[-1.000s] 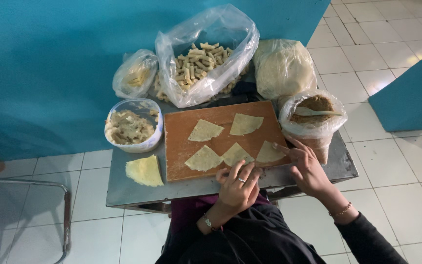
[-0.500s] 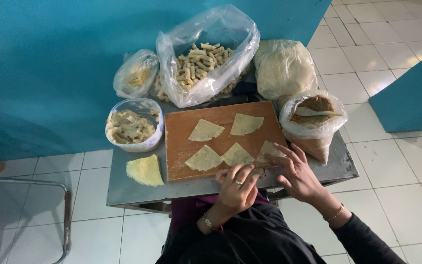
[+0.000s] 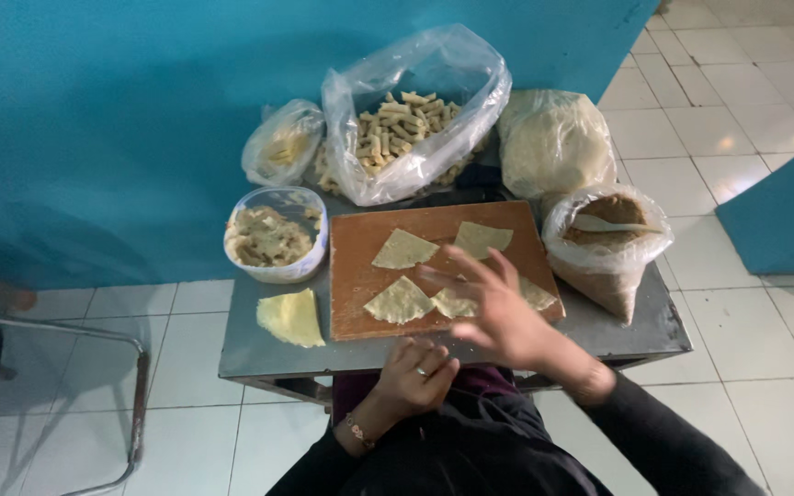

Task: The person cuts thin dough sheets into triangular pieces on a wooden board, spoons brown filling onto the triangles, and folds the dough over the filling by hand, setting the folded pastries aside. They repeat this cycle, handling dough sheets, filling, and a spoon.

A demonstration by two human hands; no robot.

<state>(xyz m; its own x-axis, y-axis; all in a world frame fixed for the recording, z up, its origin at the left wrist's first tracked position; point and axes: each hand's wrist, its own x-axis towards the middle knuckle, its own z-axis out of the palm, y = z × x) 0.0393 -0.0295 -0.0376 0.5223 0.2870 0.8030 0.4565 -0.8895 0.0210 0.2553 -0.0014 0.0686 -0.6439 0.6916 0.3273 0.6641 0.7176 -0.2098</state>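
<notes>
Five pale triangular dough sheets lie flat on the brown wooden board in front of you, two at the far side and three along the near side. Your right hand hovers over the near row with its fingers spread wide and nothing in it. It covers part of the middle sheet and the right one. Your left hand rests at the near edge of the desk, fingers curled in; I cannot tell whether it pinches anything.

By the look of it, you are at the laying-out stage — sheets spread, none filled or rolled yet. Working the sheet under your right hand calls for a light, flat touch, since the pieces look thin and their corners overlap.

Room is tight at the sides. The plastic bowl of filling sits just beside the board's left edge, and a folded stack of spare sheets lies on the desk below it. On the right, an open bag of brown filling with a spoon stands close to the board's corner and near the desk's edge. Behind are the big clear bag of rolled pieces, a small bag and a bag of pale dough. The open space is the near strip of the desk — and the board itself.
</notes>
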